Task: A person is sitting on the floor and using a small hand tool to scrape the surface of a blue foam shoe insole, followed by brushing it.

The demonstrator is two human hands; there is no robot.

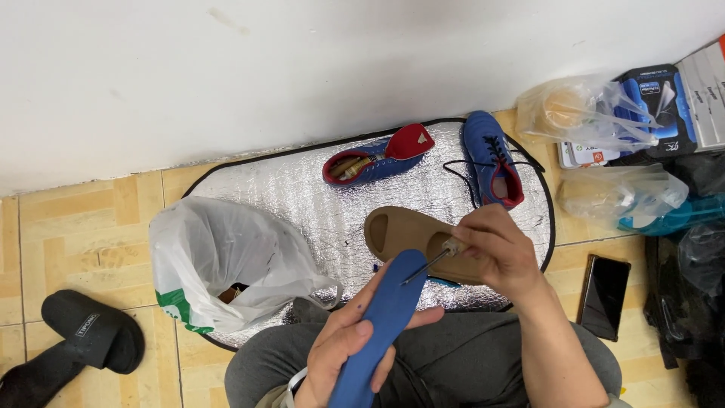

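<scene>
Head view, looking down past the person's knees: the left hand (343,351) is wrapped around a blue insole (384,321), fingers closed along its edge and thumb across its face, the insole rising away from the palm toward the right hand. The right hand (495,249) is pinched shut on a small awl (432,261) with a pale handle, its thin metal tip touching the insole's upper end. The insole looks light, thin and bendy, so I'd judge it wants gripping mid-length with support behind the spot being pricked, or it would flex away. Just beyond the right hand lies a tan slide sandal (400,230) on a silver foil mat (302,189); farther off sit two blue shoes (495,155). Left of the left hand slumps a white plastic bag (219,257).
</scene>
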